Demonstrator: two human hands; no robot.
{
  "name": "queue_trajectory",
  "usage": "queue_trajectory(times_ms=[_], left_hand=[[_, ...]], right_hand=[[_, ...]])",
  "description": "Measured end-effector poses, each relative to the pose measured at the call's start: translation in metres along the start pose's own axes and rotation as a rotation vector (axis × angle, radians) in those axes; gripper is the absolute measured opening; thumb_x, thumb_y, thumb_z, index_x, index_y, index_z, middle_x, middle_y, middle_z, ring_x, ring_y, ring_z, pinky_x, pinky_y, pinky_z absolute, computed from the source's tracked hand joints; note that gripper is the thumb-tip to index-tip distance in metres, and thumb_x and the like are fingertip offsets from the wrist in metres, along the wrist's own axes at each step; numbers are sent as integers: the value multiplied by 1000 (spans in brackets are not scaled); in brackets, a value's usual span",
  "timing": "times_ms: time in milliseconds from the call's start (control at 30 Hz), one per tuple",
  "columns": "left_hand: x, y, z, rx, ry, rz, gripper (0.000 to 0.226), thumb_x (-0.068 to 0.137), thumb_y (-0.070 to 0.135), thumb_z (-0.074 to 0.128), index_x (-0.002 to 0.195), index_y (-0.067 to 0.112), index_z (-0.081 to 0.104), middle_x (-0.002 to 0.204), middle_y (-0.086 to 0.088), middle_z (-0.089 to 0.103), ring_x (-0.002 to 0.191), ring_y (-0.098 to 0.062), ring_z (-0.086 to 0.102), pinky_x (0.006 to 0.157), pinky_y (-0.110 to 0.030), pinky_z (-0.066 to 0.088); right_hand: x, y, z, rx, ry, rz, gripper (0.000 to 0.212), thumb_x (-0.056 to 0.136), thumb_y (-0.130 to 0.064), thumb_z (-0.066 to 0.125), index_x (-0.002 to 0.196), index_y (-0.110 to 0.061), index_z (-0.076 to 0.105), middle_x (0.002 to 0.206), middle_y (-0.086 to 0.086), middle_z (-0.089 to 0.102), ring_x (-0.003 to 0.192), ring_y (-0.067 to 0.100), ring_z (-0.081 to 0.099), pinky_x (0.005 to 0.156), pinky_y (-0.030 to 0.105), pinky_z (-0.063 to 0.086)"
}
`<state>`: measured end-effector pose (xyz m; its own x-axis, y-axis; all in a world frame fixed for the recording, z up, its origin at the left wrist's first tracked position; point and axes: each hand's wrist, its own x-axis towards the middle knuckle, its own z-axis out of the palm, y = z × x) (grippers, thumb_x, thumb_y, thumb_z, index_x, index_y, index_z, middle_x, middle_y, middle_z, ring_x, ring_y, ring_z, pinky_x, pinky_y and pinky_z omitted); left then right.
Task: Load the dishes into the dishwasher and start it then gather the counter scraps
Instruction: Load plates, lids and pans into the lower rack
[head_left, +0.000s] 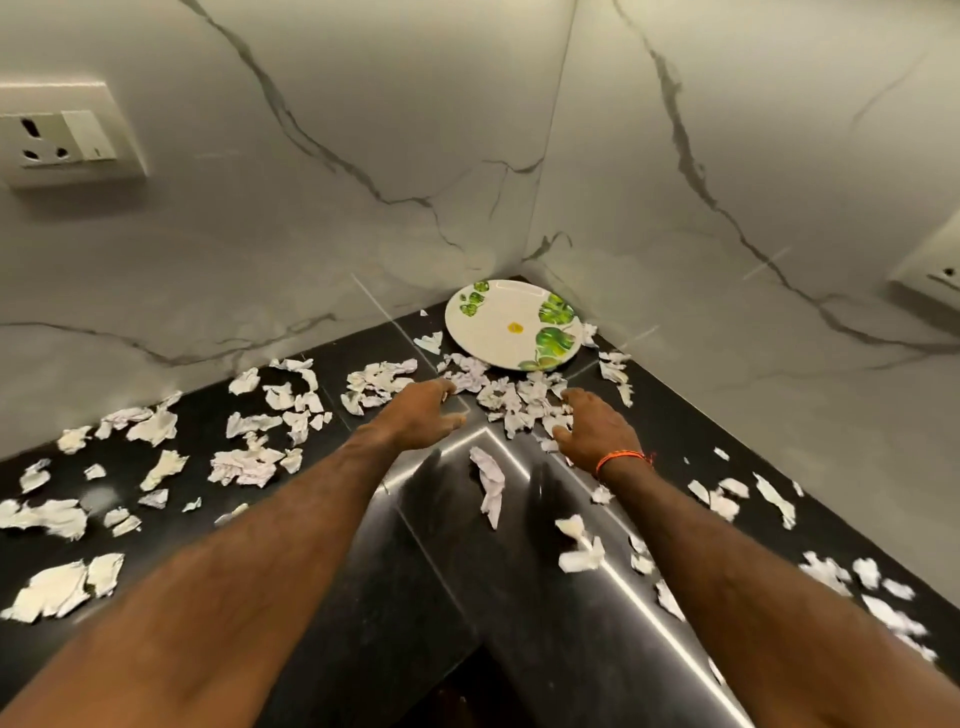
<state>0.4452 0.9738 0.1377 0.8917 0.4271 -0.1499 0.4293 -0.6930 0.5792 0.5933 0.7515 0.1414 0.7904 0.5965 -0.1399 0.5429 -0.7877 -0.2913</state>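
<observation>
- Forearms nearest, reaching out over the black table (395, 582) into its corner.
- Left hand (421, 415) held low over the table, fingers loosely spread, gripping nothing; whether fingertips touch the surface cannot be told.
- Right hand (592, 428) with an orange thread at the wrist, fingers slack and apart, resting at the edge of the scrap heap (514, 400), holding nothing.
- Hands well apart, flanking that heap between them.
- Likely the last step, gathering scraps; dishwasher out of view, so the loading cannot be judged.
- Next move probably calls for sweeping both hands inward, cupping the heap, then working outward for strays.
- Scraps (244, 462) torn, crumpled, white, strewn along both arms of the table; no common direction; one long strip (491, 486) lying roughly fore-and-aft near the inner edge.
- Plate (511, 325) flat in the far corner, face up, round so no long axis, just beyond the heap with scraps touching its near rim.
</observation>
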Motion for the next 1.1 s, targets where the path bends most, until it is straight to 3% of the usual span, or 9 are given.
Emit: queue_trajectory(times_ms=[133,300,367,533,767,967,1033,1100], left_hand=[[56,-4,-5,-32,17,-26,61,88,39,73,142,16,54,141,-6,61,128,-25,57,106,-35,46],[139,-20,-6,-114,85,-88,60,89,33,72,143,14,54,138,-7,62,119,-23,62,104,-34,48],[166,-27,-3,-156,134,-126,59,90,31,72,144,15,53,136,-7,63,111,-21,63,101,-33,48],[216,-38,5,-245,164,-208,60,89,21,74,144,11,51,140,-10,59,125,-27,58,104,-38,47],[254,-37,19,-417,219,-344,73,85,7,71,151,9,41,144,-13,54,128,-31,55,103,-39,50],[262,-30,16,-572,293,-470,55,84,1,67,136,7,51,133,-14,60,116,-31,59,90,-39,57],[257,-34,12,-661,275,-514,58,86,1,68,141,3,49,137,-14,57,120,-32,58,91,-37,55],[249,-42,10,-729,262,-520,48,87,6,70,134,3,59,130,-11,64,113,-30,64,93,-41,57]], right_hand=[[59,-2,-7,15,-9,27,65,86,-38,65,145,-24,43,147,8,51,127,30,54,103,44,48],[147,8,2,126,15,142,65,76,-43,63,134,-16,54,138,14,56,122,33,56,101,39,48],[176,10,7,174,23,188,64,81,-41,66,136,-11,53,137,16,54,124,35,53,102,40,46],[231,29,26,257,19,308,83,69,-54,71,137,-11,50,137,17,57,123,35,55,100,39,48],[247,29,44,260,14,332,86,79,-33,81,149,-12,36,144,20,47,128,37,50,103,37,43],[245,29,48,396,35,330,81,83,-22,77,152,-19,35,144,23,42,124,38,54,104,33,43],[237,33,48,438,70,300,81,80,-18,80,150,-20,40,144,19,47,126,33,53,104,30,41],[223,34,46,459,92,253,83,79,-16,81,151,-19,40,146,16,46,133,30,47,107,30,37]])
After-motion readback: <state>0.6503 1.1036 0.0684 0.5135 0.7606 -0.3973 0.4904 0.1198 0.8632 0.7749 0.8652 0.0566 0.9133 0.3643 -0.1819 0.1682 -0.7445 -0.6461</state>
